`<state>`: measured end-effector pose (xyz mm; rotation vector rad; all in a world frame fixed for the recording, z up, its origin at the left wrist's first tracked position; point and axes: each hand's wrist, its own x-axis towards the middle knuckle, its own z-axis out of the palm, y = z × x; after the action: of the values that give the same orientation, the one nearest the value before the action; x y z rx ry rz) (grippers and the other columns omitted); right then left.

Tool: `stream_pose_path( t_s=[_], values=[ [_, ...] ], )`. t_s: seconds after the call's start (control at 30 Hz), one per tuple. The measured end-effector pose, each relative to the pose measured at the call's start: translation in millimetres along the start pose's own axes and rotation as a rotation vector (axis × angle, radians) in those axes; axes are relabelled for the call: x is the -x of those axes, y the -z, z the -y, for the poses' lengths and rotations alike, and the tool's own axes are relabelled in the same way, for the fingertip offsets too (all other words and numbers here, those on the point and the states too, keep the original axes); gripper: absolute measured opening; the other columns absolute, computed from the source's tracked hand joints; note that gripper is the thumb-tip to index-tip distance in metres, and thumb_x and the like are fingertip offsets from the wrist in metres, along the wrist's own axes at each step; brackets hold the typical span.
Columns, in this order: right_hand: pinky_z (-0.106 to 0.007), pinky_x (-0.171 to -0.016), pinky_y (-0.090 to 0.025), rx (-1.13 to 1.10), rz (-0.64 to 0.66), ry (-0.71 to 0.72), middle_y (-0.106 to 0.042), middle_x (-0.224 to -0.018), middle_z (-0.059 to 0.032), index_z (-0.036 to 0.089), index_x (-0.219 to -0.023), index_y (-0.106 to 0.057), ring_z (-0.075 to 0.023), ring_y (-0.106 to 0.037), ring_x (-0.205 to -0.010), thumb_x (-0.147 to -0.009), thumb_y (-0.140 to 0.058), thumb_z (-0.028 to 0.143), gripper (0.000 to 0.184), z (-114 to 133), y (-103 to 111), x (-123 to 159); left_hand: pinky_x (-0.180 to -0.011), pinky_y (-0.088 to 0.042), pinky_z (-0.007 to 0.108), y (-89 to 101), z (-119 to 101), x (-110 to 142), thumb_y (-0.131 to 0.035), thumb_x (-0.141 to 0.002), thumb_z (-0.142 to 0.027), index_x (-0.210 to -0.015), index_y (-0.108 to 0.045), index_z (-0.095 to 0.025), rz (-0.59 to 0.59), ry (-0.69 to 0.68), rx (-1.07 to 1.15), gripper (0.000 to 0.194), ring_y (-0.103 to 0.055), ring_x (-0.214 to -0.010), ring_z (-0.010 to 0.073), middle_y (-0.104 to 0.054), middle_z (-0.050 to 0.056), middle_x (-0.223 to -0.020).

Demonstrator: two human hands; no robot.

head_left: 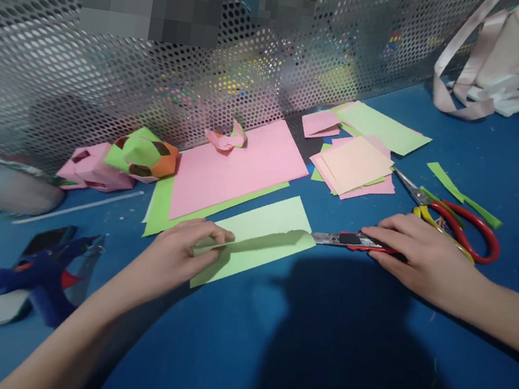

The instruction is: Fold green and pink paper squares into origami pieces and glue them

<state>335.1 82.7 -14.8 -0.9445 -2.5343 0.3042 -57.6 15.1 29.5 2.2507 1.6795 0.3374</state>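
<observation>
"Right hand (424,257) gripping the knife (350,240), blade up at the right end of the green paper (280,220)!"

"Left hand (182,247) on the other end, fingers bent; pinching or merely pressing, I can't tell."

"There's the risk: too light a hold and the paper could skid, snag, tear."

"Worse, a slip could send the blade towards those fingers, since it points left!"

"Knife's long axis nearly level across the view; the paper's slants, lower left to upper right, on the blue table (198,356)."
</observation>
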Motion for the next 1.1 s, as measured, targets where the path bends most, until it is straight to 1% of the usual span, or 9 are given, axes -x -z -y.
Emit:
stream_pose_path(
  t_s=[0.13,0.23,0.3,0.37,0.43,0.57,0.7,0.9,1.1],
  values=[
    [-0.038,-0.076,-0.047,-0.032,0.008,0.008,-0.061,-0.105,-0.0109,0.019,-0.121,-0.060,-0.0237,-0.056,-0.094,-0.092,-0.050,0.026,0.031,0.5,0.0,2.8,-0.070,-0.054,0.035,-4.1,3.1,-1.0,-0.052,-0.086,-0.037,-0.098,-0.060,-0.023,-0.035,0.061,-0.104,0.020,-0.064,-0.085,0.0225,-0.067,0.006,-0.098],
    [-0.038,-0.076,-0.046,-0.063,0.015,-0.009,-0.061,-0.104,-0.0108,0.020,-0.121,-0.061,-0.0237,-0.056,-0.093,-0.091,-0.050,0.026,0.032,-0.8,-0.7,4.2,-0.081,-0.053,0.045,-8.5,4.3,-5.8,-0.058,-0.084,-0.046,-0.127,-0.048,-0.022,-0.103,0.079,-0.240,0.050,-0.062,-0.100,0.0302,-0.063,0.012,-0.113],
    [-0.038,-0.076,-0.046,-0.082,0.015,-0.014,-0.062,-0.104,-0.0107,0.021,-0.121,-0.061,-0.0237,-0.056,-0.092,-0.091,-0.051,0.026,0.032,-1.6,-1.3,4.9,-0.093,-0.046,0.052,-10.4,3.4,-11.1,-0.060,-0.083,-0.045,-0.137,-0.038,-0.022,-0.127,-0.006,-0.338,0.063,-0.055,-0.114,0.0346,-0.057,0.015,-0.126],
    [-0.037,-0.076,-0.046,-0.090,0.017,-0.013,-0.062,-0.104,-0.0105,0.021,-0.121,-0.061,-0.0235,-0.056,-0.092,-0.091,-0.052,0.026,0.032,-1.8,-1.6,5.6,-0.105,-0.034,0.058,-12.1,0.9,-17.6,-0.058,-0.085,-0.040,-0.138,-0.039,-0.025,-0.132,-0.142,-0.424,0.057,-0.043,-0.129,0.0363,-0.046,0.014,-0.140],
    [-0.037,-0.076,-0.046,-0.088,0.022,-0.005,-0.061,-0.104,-0.0105,0.020,-0.120,-0.061,-0.0232,-0.055,-0.092,-0.091,-0.052,0.026,0.032,-1.4,-1.4,6.2,-0.112,-0.022,0.059,-14.8,-2.6,-25.0,-0.054,-0.089,-0.034,-0.136,-0.042,-0.028,-0.102,-0.269,-0.447,0.049,-0.030,-0.139,0.0342,-0.034,0.010,-0.150],
    [-0.037,-0.078,-0.045,-0.093,0.033,0.017,-0.060,-0.105,-0.0104,0.019,-0.122,-0.060,-0.0224,-0.054,-0.094,-0.092,-0.050,0.025,0.032,-1.1,-1.3,6.7,-0.116,-0.021,0.053,-26.7,-7.6,-40.9,-0.044,-0.096,-0.031,-0.140,-0.039,-0.032,0.078,-0.427,-0.332,0.045,-0.018,-0.144,0.0267,-0.029,0.003,-0.154],
    [-0.036,-0.079,-0.045,-0.120,0.037,0.026,-0.060,-0.105,-0.0101,0.020,-0.123,-0.060,-0.0220,-0.054,-0.094,-0.092,-0.051,0.025,0.032,-2.0,-1.6,6.2,-0.117,-0.019,0.052,-40.7,-5.7,-50.4,-0.040,-0.098,-0.031,-0.143,-0.034,-0.034,0.174,-0.434,-0.269,0.045,-0.017,-0.145,0.0236,-0.026,0.000,-0.155],
    [-0.036,-0.075,-0.046,-0.180,0.041,0.050,-0.062,-0.102,-0.0104,0.022,-0.122,-0.060,-0.0227,-0.056,-0.093,-0.092,-0.050,0.024,0.032,0.5,0.6,5.2,-0.116,-0.020,0.053,-44.5,-2.8,-50.5,-0.042,-0.098,-0.031,-0.143,-0.034,-0.037,0.172,-0.417,-0.243,0.046,-0.020,-0.144,0.0230,-0.027,-0.003,-0.155],
    [-0.037,-0.075,-0.046,-0.176,0.036,0.071,-0.061,-0.102,-0.0117,0.019,-0.121,-0.061,-0.0224,-0.054,-0.092,-0.094,-0.047,0.024,0.031,1.2,0.4,5.6,-0.117,-0.017,0.050,-45.0,-2.2,-50.1,-0.039,-0.099,-0.032,-0.144,-0.030,-0.039,0.178,-0.415,-0.262,0.046,-0.016,-0.145,0.0212,-0.022,-0.005,-0.156]
  ],
)
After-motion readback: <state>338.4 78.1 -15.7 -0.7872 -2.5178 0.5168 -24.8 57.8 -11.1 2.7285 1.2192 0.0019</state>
